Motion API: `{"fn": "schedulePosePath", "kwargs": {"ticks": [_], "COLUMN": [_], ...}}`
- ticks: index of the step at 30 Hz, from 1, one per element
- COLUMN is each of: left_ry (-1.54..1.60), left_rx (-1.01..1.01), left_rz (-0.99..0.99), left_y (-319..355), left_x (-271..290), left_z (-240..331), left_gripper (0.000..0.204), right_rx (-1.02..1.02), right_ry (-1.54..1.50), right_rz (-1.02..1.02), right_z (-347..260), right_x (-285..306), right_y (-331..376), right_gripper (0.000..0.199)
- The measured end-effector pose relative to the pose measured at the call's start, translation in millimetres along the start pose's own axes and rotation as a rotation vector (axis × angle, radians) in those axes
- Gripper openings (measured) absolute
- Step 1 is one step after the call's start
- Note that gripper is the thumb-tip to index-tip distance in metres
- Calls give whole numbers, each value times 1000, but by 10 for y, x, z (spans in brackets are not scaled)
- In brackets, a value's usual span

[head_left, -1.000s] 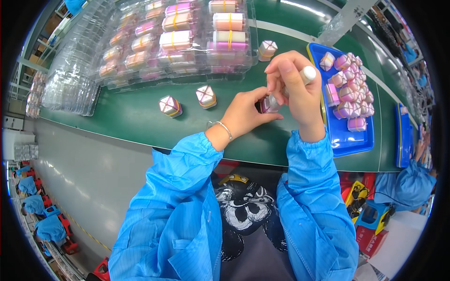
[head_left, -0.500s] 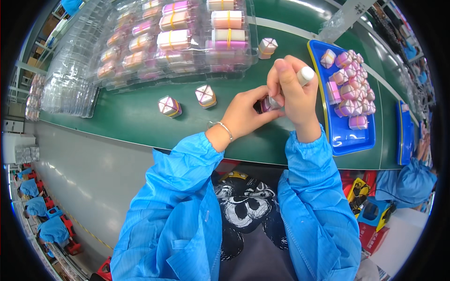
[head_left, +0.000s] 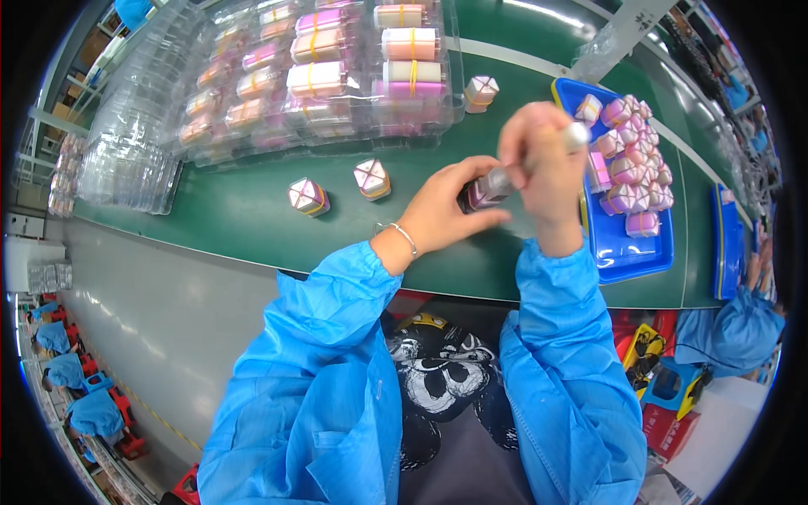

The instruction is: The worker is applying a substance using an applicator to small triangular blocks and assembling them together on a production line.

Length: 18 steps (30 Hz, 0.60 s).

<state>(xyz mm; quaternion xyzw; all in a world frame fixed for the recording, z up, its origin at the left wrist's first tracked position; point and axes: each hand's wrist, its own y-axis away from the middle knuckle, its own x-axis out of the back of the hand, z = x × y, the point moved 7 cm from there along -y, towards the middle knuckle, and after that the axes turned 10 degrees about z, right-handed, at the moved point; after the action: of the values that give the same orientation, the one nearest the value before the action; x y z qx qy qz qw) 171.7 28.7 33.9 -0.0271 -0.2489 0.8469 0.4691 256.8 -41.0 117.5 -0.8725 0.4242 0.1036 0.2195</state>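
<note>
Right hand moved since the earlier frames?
Yes: judged against the blue tray, the right hand has shifted rightward, closer to the tray's left rim.

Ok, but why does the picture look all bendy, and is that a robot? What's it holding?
No robot here! These are a person's own bare hands, in blue sleeves. A wide fisheye camera on the person's head looks down, and its lens bends straight edges.

The left hand holds a small purplish block. The right hand, blurry here, grips something with a round white end.

On the green table are a blue tray of pinkish bundles, clear plastic trays holding more, and three separate bundles.
</note>
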Motion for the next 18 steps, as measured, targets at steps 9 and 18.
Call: {"fn": "schedulePosePath", "kwargs": {"ticks": [9, 18], "left_ry": [457, 1290], "left_rx": [448, 976], "left_rz": [-136, 103], "left_y": [82, 349], "left_x": [-45, 22], "left_z": [-225, 130], "left_gripper": [42, 49], "right_rx": [-144, 258], "right_ry": [178, 1109], "right_rz": [395, 49], "right_z": [135, 722], "right_x": [1033, 424], "right_y": [-487, -668], "right_gripper": [24, 59]}}
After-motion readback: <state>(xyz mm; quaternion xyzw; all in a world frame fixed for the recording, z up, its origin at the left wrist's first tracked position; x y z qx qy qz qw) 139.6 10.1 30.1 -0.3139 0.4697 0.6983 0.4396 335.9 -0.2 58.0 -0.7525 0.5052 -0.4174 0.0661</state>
